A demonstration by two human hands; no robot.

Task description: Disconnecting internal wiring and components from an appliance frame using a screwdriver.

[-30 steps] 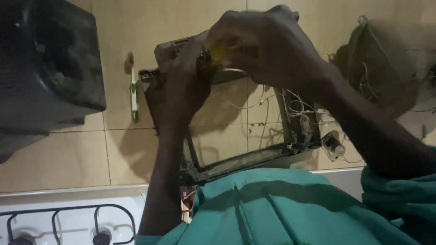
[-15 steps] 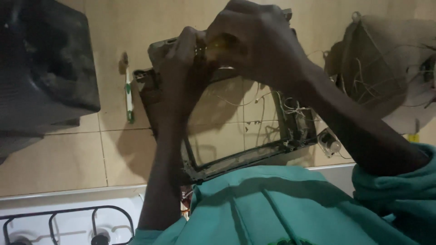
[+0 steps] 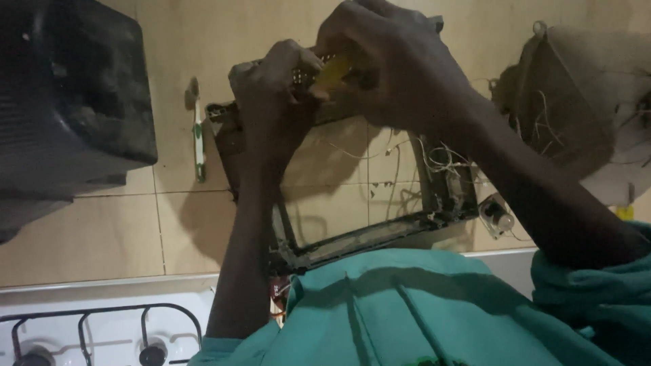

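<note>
- Frame (image 3: pixel 352 230): dark, dusty rectangular shell, open in the middle, propped over the tiled floor (image 3: pixel 88 230) and resting on the person's teal-clad lap (image 3: pixel 407 312).
- Left hand (image 3: pixel 271 95): grip clenched on the frame's top edge, left of centre, fingers curled over the rim.
- Right hand (image 3: pixel 393 68): grip closed around a yellow-handled tool (image 3: pixel 333 69), only a bit of handle visible between the fingers; tip hidden, pressed at the top edge right beside the left hand.
- The two hands are touching or nearly so; can't tell which.
- Loose wires (image 3: pixel 441 159) bunch at the frame's right side; small round part (image 3: pixel 498 215) hangs just beside the lower right corner.
- Green-and-white stick-like item (image 3: pixel 199 146) lies on the floor left of the frame.
- Black housing (image 3: pixel 74 102) on the floor, far left.
- Dusty cone-shaped part with wires (image 3: pixel 576 102), upper right.
- White stove with black burner grates (image 3: pixel 102 332), bottom left.
</note>
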